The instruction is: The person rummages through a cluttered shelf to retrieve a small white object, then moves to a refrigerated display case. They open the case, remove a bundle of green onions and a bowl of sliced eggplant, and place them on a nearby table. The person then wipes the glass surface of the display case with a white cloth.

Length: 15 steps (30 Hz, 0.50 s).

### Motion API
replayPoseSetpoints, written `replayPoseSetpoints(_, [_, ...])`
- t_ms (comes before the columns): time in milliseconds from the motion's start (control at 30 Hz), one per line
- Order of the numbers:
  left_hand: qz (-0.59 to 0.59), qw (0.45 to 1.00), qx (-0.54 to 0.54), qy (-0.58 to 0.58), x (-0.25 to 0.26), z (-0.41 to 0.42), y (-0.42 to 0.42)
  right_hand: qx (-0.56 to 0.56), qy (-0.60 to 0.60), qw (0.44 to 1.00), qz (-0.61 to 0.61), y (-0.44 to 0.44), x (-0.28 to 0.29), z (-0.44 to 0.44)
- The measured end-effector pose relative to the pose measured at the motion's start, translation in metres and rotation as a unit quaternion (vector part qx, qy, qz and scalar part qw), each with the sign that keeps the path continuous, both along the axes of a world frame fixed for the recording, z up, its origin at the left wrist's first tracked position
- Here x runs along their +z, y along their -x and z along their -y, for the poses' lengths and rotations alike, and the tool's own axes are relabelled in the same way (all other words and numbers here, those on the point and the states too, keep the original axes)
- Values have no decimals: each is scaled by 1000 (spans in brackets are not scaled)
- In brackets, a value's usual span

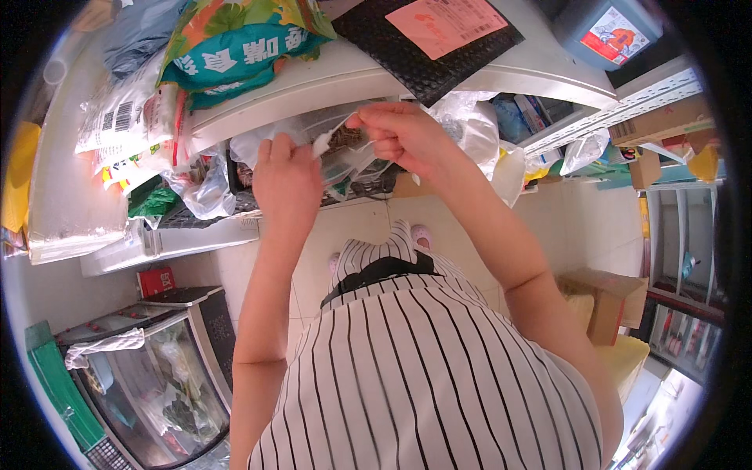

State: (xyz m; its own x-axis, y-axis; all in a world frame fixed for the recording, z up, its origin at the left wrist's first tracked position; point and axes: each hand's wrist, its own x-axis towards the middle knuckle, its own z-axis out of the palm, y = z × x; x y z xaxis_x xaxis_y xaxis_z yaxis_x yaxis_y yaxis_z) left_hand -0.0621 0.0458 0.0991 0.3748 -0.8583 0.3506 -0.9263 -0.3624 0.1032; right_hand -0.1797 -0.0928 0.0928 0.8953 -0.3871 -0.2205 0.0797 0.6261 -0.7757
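My left hand (288, 176) grips a small white piece (321, 144), which looks like a cable plug, its far part hidden in the fingers. From it a thin white cord (342, 124) runs up to my right hand (408, 138), pinched between thumb and fingertips. More of a thin white strand shows below the right fingers. Both hands are raised in front of an open shelf below a white counter (282, 101). Behind them lie clear plastic bags (352, 167), one with something brown inside.
On the counter lie a green food package (247, 56), a white printed bag (126, 114) and a black bubble mailer (452, 44) bearing a pink label. A dark jug (608, 35) stands at right. Cardboard boxes (605, 299) and a glass-fronted display case (153, 388) flank me.
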Motion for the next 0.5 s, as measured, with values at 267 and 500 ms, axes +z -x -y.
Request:
replayPoseSetpoints(267, [-452, 863, 60, 220, -13, -6, -21, 135, -53, 989, 27, 14, -16, -35])
replayPoseSetpoints(500, [-781, 562, -77, 263, -7, -22, -7, 262, -253, 930, 57, -10, -56, -69])
